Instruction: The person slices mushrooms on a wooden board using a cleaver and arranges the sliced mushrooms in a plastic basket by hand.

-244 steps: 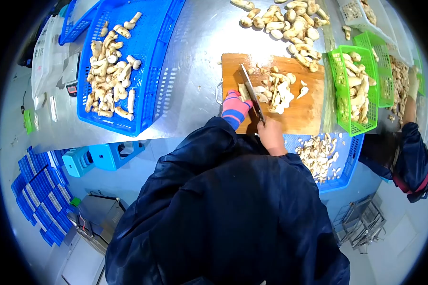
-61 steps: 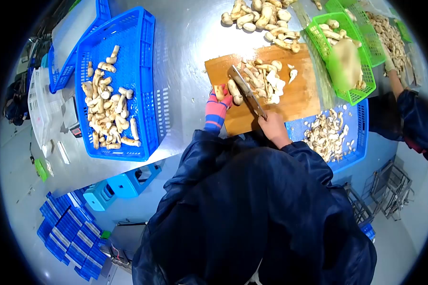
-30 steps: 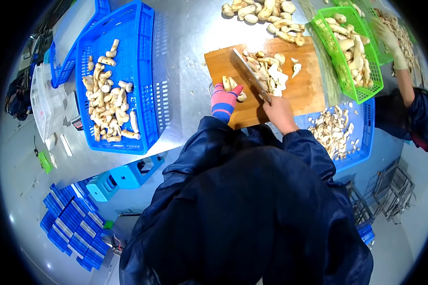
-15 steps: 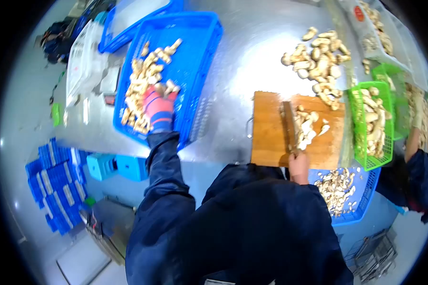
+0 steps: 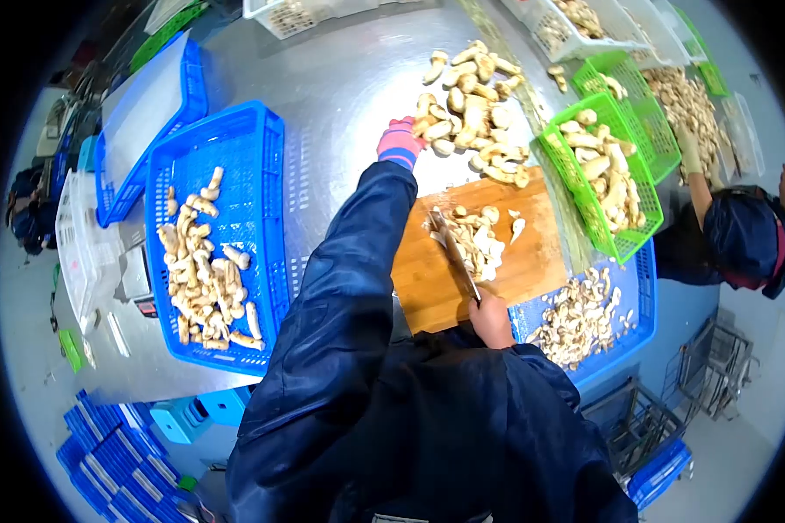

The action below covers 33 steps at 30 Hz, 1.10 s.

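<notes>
My left hand (image 5: 400, 142), in a pink and blue striped glove, is at the left edge of a heap of mushrooms (image 5: 474, 115) on the metal table. Its fingers are curled against a mushroom (image 5: 424, 127) there, partly hiding it. My bare right hand (image 5: 492, 321) is closed round the handle of a knife (image 5: 457, 257). The blade rests over the wooden cutting board (image 5: 532, 275), beside trimmed mushroom pieces (image 5: 480, 244). To the left, a blue crate (image 5: 275, 218) holds more thick-stemmed mushrooms (image 5: 202, 283).
A green basket (image 5: 604, 234) of mushrooms stands right of the board. Below it is a blue tray (image 5: 644, 296) of trimmings. A co-worker's arm (image 5: 696, 187) reaches toward another mushroom pile (image 5: 685, 100). White crates (image 5: 567, 44) line the far side.
My left hand has left the blue crate and moved right to the mushroom heap. The view has turned, and my right hand still holds the knife over the board.
</notes>
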Tool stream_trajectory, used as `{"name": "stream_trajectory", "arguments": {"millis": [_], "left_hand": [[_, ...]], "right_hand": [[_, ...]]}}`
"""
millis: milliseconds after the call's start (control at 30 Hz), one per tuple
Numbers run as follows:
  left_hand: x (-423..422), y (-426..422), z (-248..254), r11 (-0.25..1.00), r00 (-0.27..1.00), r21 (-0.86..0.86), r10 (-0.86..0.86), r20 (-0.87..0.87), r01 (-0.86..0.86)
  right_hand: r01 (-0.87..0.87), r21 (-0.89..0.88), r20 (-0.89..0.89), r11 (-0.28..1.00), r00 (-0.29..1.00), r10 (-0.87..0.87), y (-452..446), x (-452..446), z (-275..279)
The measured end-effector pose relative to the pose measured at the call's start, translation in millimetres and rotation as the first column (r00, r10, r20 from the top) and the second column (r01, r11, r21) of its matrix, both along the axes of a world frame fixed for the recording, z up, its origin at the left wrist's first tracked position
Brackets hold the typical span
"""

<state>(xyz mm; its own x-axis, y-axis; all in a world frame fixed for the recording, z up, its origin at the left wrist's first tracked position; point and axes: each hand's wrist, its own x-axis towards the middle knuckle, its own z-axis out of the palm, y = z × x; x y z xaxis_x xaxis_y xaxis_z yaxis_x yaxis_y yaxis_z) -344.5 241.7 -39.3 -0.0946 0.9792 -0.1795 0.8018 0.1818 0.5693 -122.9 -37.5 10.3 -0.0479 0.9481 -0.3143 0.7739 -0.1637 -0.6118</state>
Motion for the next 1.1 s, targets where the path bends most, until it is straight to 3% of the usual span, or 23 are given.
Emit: {"name": "stream_trajectory", "arguments": {"millis": [33,67,100,133,200,267,367,467,500,567,600,633,667,733,767,867,933,1000,1033,1100], "left_hand": [[-4.7,0.3,-7.2,0.999,0.997,0.033,0.011,-0.071,-0.009],[-11.8,-5.3,-14.6,0.999,0.999,0.038,0.033,-0.019,-0.032],[-17.1,-16.0,-11.9,0.992,0.957,-0.093,0.109,0.267,-0.087],[-23.0,-32.7,-6.5,0.966,0.831,-0.238,0.217,0.513,-0.106],[-31.3,-76.4,5.4,0.863,0.38,-0.505,0.477,0.792,-0.03],[-32.4,-141.9,17.2,0.858,0.18,-0.501,0.478,0.86,0.116],[-6.0,-214.8,33.8,0.838,-0.137,-0.533,0.545,0.827,0.116],[4.9,-253.3,3.2,0.812,-0.342,-0.541,0.583,0.737,0.219],[14.7,-262.8,11.9,0.834,-0.238,-0.546,0.548,0.802,0.078],[30.2,-276.2,6.8,0.856,0.211,-0.499,0.517,0.83,-0.135],[36.1,-283.7,1.2,0.869,0.427,-0.44,0.494,0.757,-0.226],[36.8,-289.9,-15.6,0.95,0.694,-0.169,0.307,0.651,-0.262],[37.5,-296.0,-31.8,0.959,0.898,0.098,0.211,0.386,-0.267],[32.1,-293.6,-5.4,0.943,0.961,0.222,0.21,0.179,-0.248],[29.2,-289.9,20.4,0.952,0.931,0.04,0.288,0.224,-0.304],[21.6,-291.9,3.0,0.921,0.868,-0.058,0.383,0.316,-0.385],[29.8,-288.4,7.0,0.81,0.673,-0.308,0.586,0.451,-0.498],[42.5,-286.2,3.6,0.674,0.344,-0.532,0.729,0.592,-0.513],[45.5,-288.0,0.2,0.683,0.335,-0.509,0.714,0.614,-0.523],[45.6,-292.8,-1.3,0.748,0.553,-0.346,0.656,0.514,-0.566]], "right_hand": [[-0.011,-0.005,0.006,1.0,1.0,0.011,-0.3,0.6,-0.6],[-0.023,-0.012,0.005,1.0,1.0,0.024,-0.7,-0.1,-1.8],[-0.02,0.018,0.0,1.0,1.0,0.02,0.5,-1.4,1.8],[-0.019,0.035,0.003,0.999,1.0,0.019,-0.1,-0.9,-0.9],[0.02,0.019,-0.034,1.0,0.999,-0.019,1.4,0.8,-0.9],[-0.004,0.063,-0.1,0.998,0.995,0.011,4.0,4.2,-4.6],[-0.024,-0.085,-0.166,0.996,0.986,0.009,8.3,0.4,16.2],[-0.087,-0.193,-0.147,0.977,0.987,0.058,4.3,-5.1,25.3],[-0.122,-0.175,-0.121,0.977,0.987,0.102,2.1,-7.0,25.1],[-0.167,-0.176,-0.107,0.97,0.983,0.15,-2.4,-10.7,30.4],[-0.183,-0.182,-0.093,0.966,0.981,0.168,-3.6,-12.4,33.0],[-0.199,-0.188,-0.08,0.962,0.979,0.187,-4.3,-13.9,34.2],[-0.217,-0.194,-0.069,0.957,0.976,0.208,-5.1,-14.8,34.0],[-0.257,-0.198,-0.07,0.946,0.966,0.248,-6.5,-16.9,33.4],[-0.276,-0.188,-0.064,0.942,0.961,0.269,-6.5,-18.7,34.8],[-0.281,-0.183,-0.064,0.942,0.96,0.274,-9.5,-19.1,34.7],[-0.273,-0.171,-0.058,0.947,0.962,0.267,-9.9,-17.2,36.9],[-0.274,-0.147,-0.034,0.95,0.962,0.272,-7.8,-10.5,43.5],[-0.303,-0.123,-0.048,0.945,0.953,0.299,-7.6,-4.7,43.8],[-0.314,-0.152,-0.017,0.937,0.949,0.315,-12.5,-0.1,39.1]]}}
